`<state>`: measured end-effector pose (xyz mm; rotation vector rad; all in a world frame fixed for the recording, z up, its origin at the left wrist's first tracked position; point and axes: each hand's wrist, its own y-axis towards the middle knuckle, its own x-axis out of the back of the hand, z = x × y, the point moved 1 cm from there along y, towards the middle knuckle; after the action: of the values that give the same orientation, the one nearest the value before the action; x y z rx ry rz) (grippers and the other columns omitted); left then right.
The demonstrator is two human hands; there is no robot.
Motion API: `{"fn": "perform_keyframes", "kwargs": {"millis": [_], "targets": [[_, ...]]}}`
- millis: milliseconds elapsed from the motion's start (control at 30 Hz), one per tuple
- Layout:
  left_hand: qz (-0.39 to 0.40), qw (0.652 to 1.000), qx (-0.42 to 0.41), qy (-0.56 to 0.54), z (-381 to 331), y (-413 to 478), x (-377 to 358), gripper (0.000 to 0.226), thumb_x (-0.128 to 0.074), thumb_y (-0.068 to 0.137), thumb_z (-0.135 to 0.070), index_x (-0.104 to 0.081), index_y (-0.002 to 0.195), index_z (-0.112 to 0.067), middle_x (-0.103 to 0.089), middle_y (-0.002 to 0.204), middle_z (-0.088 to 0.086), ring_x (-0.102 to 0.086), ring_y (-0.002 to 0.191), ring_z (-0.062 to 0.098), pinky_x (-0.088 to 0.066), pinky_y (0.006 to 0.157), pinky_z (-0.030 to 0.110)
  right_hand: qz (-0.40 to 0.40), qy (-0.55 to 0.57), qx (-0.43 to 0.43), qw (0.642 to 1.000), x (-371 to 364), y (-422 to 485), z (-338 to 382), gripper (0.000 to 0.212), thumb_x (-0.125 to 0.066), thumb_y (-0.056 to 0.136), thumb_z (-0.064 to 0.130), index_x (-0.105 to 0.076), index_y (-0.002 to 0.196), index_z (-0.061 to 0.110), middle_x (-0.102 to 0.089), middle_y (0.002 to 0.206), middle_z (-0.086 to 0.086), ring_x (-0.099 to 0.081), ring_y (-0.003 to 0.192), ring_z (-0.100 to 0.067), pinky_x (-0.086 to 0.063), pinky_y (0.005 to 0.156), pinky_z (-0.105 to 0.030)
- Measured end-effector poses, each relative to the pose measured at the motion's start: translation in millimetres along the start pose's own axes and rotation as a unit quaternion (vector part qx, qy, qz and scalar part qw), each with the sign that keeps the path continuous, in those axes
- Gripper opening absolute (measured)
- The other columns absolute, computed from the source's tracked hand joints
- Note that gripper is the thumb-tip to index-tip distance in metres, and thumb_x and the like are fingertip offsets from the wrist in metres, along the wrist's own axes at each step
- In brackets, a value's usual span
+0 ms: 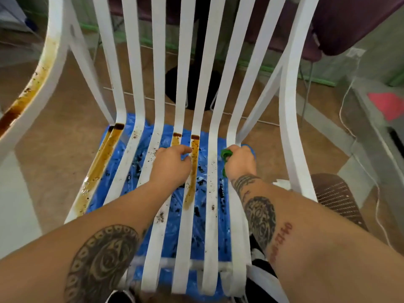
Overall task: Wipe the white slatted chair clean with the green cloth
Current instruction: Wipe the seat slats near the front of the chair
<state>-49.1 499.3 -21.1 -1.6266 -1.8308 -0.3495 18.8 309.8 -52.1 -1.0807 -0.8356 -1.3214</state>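
The right hand [240, 160], just right of centre frame, is clenched around the green cloth [225, 153]. A bunched green fold shows at the thumb side, pressed against a seat slat of the white slatted chair [158, 62] near where the seat curves up into the back. The left hand [169, 166] lies knuckles-up at centre frame on the middle seat slats. Its fingers are loosely bent and hold nothing, and the fingertips touch the slat that carries a long brown streak [193, 171]. Both tattooed forearms reach in from the bottom edge.

More brown streaks run down the slats at the left side of the seat, and dark specks dot several slats between. Under the seat, seen through the gaps, a blue plastic sheet [197, 237] spattered with dark spots lies on the tan floor [65, 138]. The armrest [43, 68] at upper left is stained brown along its length. Behind the back slats stands a black pedestal [171, 88], and a purple seat [349, 25] fills the upper right corner.
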Motion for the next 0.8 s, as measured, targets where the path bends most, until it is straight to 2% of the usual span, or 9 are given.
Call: {"fn": "perform_keyframes", "kwargs": {"millis": [100, 167, 300, 367, 433, 500, 567, 667, 800], "targets": [[0.004, 1.000, -0.008, 0.004, -1.3, 8.6, 1.3, 0.036, -0.054, 0.100, -0.020, -0.062, 0.134, -0.028, -0.041, 0.086, -0.022, -0.051, 0.127, 0.030, -0.058, 0.083, 0.046, 0.016, -0.039, 0.023, 0.999, 12.0, 33.9, 7.5, 0.031, -0.049, 0.094, 0.001, -0.069, 0.116, 0.011, -0.066, 0.113, -0.020, -0.065, 0.100, -0.039, -0.058, 0.087, -0.046], [0.008, 1.000, -0.003, 0.017, 1.4, 12.6, 1.4, 0.035, -0.054, 0.100, -0.022, -0.062, 0.133, -0.029, -0.040, 0.084, -0.021, -0.053, 0.124, 0.028, -0.058, 0.085, 0.047, 0.036, -0.077, 0.040, 0.996, 17.1, 45.2, 12.6, 0.028, -0.050, 0.098, 0.004, -0.069, 0.118, 0.011, -0.067, 0.112, -0.019, -0.066, 0.101, -0.037, -0.058, 0.087, -0.043], [0.013, 0.999, 0.015, 0.037, 1.7, 4.6, 1.8, 0.033, -0.055, 0.100, -0.026, -0.060, 0.133, -0.032, -0.052, 0.107, -0.005, -0.059, 0.099, 0.027, -0.058, 0.081, 0.044, 0.053, -0.104, 0.039, 0.992, 21.5, 38.7, 11.4, 0.025, -0.054, 0.098, 0.008, -0.069, 0.117, 0.013, -0.070, 0.111, -0.015, -0.066, 0.101, -0.033, -0.055, 0.083, -0.038], [0.019, 0.998, 0.022, 0.054, 1.7, -3.1, 4.5, 0.033, -0.055, 0.101, -0.026, -0.060, 0.134, -0.029, -0.043, 0.103, -0.012, -0.059, 0.112, 0.039, -0.057, 0.083, 0.045, 0.057, -0.099, 0.034, 0.993, 20.3, 20.9, 8.5, 0.023, -0.055, 0.096, 0.006, -0.070, 0.113, 0.012, -0.070, 0.107, -0.015, -0.067, 0.098, -0.034, -0.058, 0.081, -0.039], [0.030, 0.997, 0.021, 0.074, 6.2, -10.9, 6.0, 0.032, -0.054, 0.102, -0.027, -0.059, 0.134, -0.029, -0.051, 0.118, -0.001, -0.058, 0.116, 0.041, -0.058, 0.082, 0.043, 0.050, -0.086, 0.026, 0.995, 17.3, -5.8, 3.5, 0.025, -0.051, 0.095, 0.002, -0.069, 0.111, 0.011, -0.069, 0.106, -0.016, -0.065, 0.096, -0.034, -0.058, 0.082, -0.041], [0.041, 0.995, 0.020, 0.089, 15.0, -21.1, 7.1, 0.032, -0.054, 0.101, -0.031, -0.059, 0.133, -0.033, -0.051, 0.133, 0.014, -0.062, 0.093, 0.027, -0.057, 0.084, 0.039, 0.047, -0.072, 0.012, 0.996, 13.2, -41.4, -2.4, 0.032, -0.045, 0.094, -0.003, -0.066, 0.114, 0.011, -0.064, 0.108, -0.016, -0.064, 0.097, -0.035, -0.057, 0.084, -0.043], [0.048, 0.994, 0.021, 0.099, 25.0, -31.3, 6.8, 0.031, -0.053, 0.101, -0.034, -0.059, 0.131, -0.037, -0.048, 0.140, 0.013, -0.053, 0.071, 0.009, -0.056, 0.084, 0.034, 0.048, -0.061, -0.005, 0.997, 8.0, -77.0, -7.7, 0.038, -0.042, 0.094, -0.006, -0.063, 0.119, 0.013, -0.059, 0.112, -0.014, -0.062, 0.100, -0.037, -0.057, 0.087, -0.046], [0.063, 0.992, 0.013, 0.108, 29.2, -55.7, 12.4, 0.027, -0.055, 0.100, -0.034, -0.063, 0.125, -0.038, -0.049, 0.138, 0.008, -0.060, 0.058, 0.017, -0.059, 0.067, 0.032, 0.047, -0.065, -0.009, 0.997, 6.6, -126.7, -15.8, 0.042, -0.039, 0.094, -0.007, -0.059, 0.125, 0.014, -0.055, 0.116, -0.012, -0.059, 0.104, -0.036, -0.055, 0.086, -0.043], [0.081, 0.992, 0.010, 0.094, 24.1, -91.0, 25.5, 0.021, -0.058, 0.099, -0.034, -0.066, 0.117, -0.039, -0.058, 0.132, -0.001, -0.063, 0.065, 0.016, -0.058, 0.065, 0.032, 0.059, -0.050, -0.021, 0.997, 10.4, -177.7, -28.5, 0.050, -0.039, 0.093, -0.008, -0.056, 0.133, 0.018, -0.052, 0.122, -0.008, -0.058, 0.105, -0.030, -0.050, 0.084, -0.036]]}}
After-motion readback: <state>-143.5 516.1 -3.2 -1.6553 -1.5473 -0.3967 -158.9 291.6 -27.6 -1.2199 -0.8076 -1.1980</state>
